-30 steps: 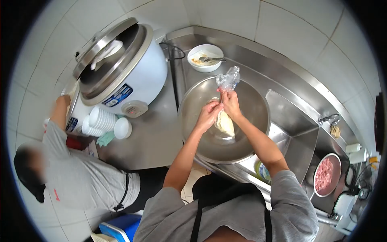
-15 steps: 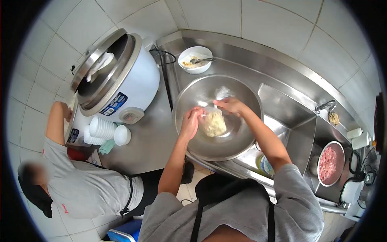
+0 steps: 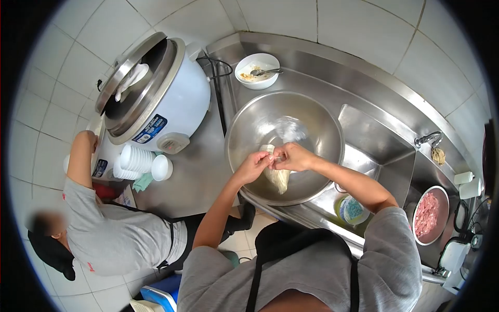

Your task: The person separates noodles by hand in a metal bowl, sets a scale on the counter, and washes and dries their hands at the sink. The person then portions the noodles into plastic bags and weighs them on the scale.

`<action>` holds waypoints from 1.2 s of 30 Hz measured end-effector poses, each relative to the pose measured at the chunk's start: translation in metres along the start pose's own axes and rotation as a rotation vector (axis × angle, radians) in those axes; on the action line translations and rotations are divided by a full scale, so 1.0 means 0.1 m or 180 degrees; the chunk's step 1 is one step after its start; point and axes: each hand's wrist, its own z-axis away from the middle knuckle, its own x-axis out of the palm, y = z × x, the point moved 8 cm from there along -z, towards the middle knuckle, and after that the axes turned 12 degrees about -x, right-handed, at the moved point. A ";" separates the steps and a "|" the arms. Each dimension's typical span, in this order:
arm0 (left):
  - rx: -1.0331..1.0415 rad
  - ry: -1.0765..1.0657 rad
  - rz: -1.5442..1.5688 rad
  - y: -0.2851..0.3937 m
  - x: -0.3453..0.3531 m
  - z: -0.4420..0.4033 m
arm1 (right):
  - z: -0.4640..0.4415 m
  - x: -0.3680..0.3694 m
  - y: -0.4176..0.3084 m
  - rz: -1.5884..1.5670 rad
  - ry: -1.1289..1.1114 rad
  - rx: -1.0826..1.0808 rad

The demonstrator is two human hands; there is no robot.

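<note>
A clear plastic bag (image 3: 279, 180) with pale yellowish contents hangs tilted over a large steel bowl (image 3: 241, 122). My left hand (image 3: 253, 166) pinches the gathered upper part of the bag from the left. Touching it, my right hand (image 3: 292, 157) is closed on the same part from the right, fingertips against the left hand's. A whitish end (image 3: 267, 148) pokes up behind the fingers; I cannot tell whether it belongs to the bag. Shiny, blurred patches show on the bowl's inner wall. Under the hands, part of the bag is hidden.
Behind the bowl sits a white bowl (image 3: 257, 82) with a spoon (image 3: 267, 71). At right are a sink (image 3: 392, 177), a tap (image 3: 429, 138) and a bowl of raw minced meat (image 3: 426, 215). A rice cooker (image 3: 184, 99), stacked white bowls (image 3: 136, 158) and a co-worker (image 3: 122, 234) are at left.
My right hand has come down and closed on the bag's upper part beside my left hand. The bag now hangs narrower and more tilted. The view has shifted slightly.
</note>
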 end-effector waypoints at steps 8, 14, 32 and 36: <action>-0.0041 0.0857 0.0267 -0.27 -0.06 -0.11 | -0.09 -0.12 0.05 0.1021 0.0497 -0.0446; 0.0056 0.1060 0.0337 -0.06 0.12 -0.12 | -0.34 -0.25 0.38 0.1596 0.0918 -0.0186; 0.1280 0.2148 -0.0538 0.22 0.01 0.42 | -0.47 -0.70 0.88 0.1745 0.2099 0.0493; 0.1492 0.1906 -0.1377 0.27 0.12 0.28 | -0.46 -0.74 1.07 0.2044 0.1971 0.0744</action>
